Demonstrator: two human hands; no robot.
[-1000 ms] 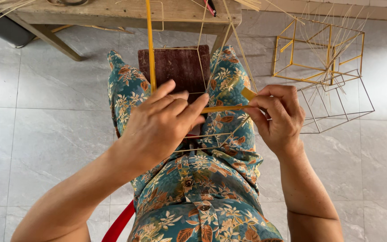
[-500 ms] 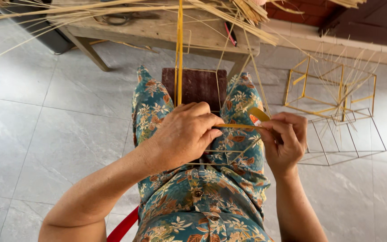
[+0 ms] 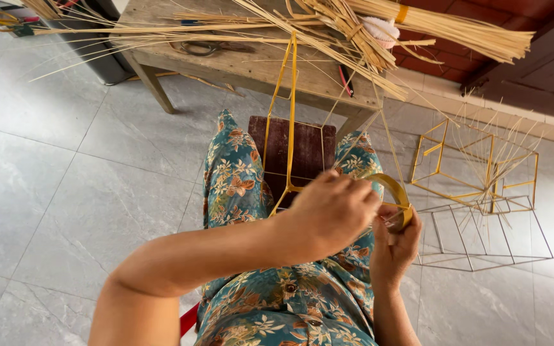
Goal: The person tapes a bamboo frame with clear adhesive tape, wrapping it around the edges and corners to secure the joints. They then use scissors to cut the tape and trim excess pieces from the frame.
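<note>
A grey tiled floor (image 3: 65, 186) fills most of the view. At the far side stands a worn wooden table (image 3: 238, 64), with long bundles of pale bamboo strips (image 3: 456, 29) and loose splints lying across its top. A pair of scissors (image 3: 206, 46) lies on the tabletop, and a second pair with yellow handles (image 3: 1, 19) sits at the far left. On the floor to the right stand a yellow-wrapped wire frame (image 3: 476, 166) with thin sticks poking through it, and nearer, just beside it, a bare grey wire frame (image 3: 482, 243). Between the person's knees, which are clothed in floral teal fabric (image 3: 232, 186), a dark wooden stool (image 3: 306, 150) shows beneath the table edge.

Over the lap, near centre, the person holds a thin wire frame partly wrapped in yellow strip (image 3: 290, 109); it rises from the hands toward the table. The left hand (image 3: 331, 211) is curled, its fingers pressed together around the frame's lower corner. The right hand (image 3: 395, 247), just beside and touching it, pinches a curling yellow strip (image 3: 395, 189) that arcs over from the frame into its fingertips.
</note>
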